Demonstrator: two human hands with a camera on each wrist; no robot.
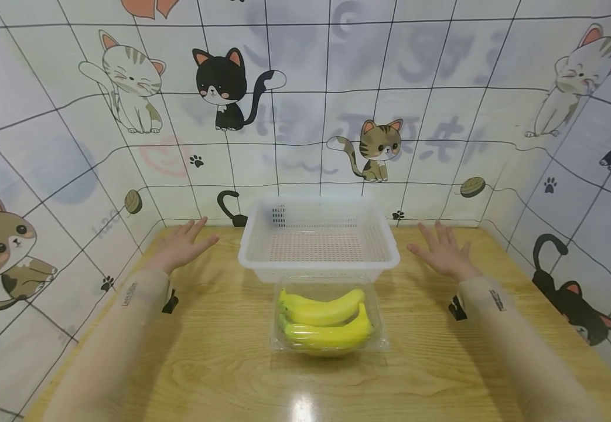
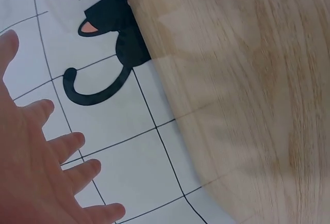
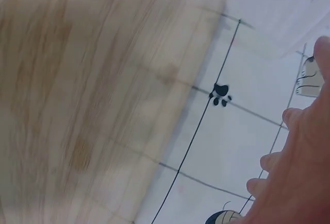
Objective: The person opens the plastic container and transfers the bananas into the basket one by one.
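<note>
A white plastic basket (image 1: pixel 318 269) with perforated sides stands toward the back of the table, near the wall. In front of it sits a clear plastic box (image 1: pixel 381 340) with yellow bananas (image 1: pixel 326 334) inside. My left hand (image 1: pixel 181 246) is spread to the left of the basket, apart from it and holding nothing. On the other side my right hand (image 1: pixel 444 252) is likewise spread, with nothing in it. The left wrist view shows the fingers (image 2: pixel 67 146) straight and apart. Part of the right hand (image 3: pixel 299 157) shows at the edge of the right wrist view.
The wooden table (image 1: pixel 221 375) meets a white tiled-pattern wall covering (image 1: pixel 305 117) at the back and sides, printed with cartoon cats. Dark straps or mounts (image 1: pixel 170 302) show under both wrists.
</note>
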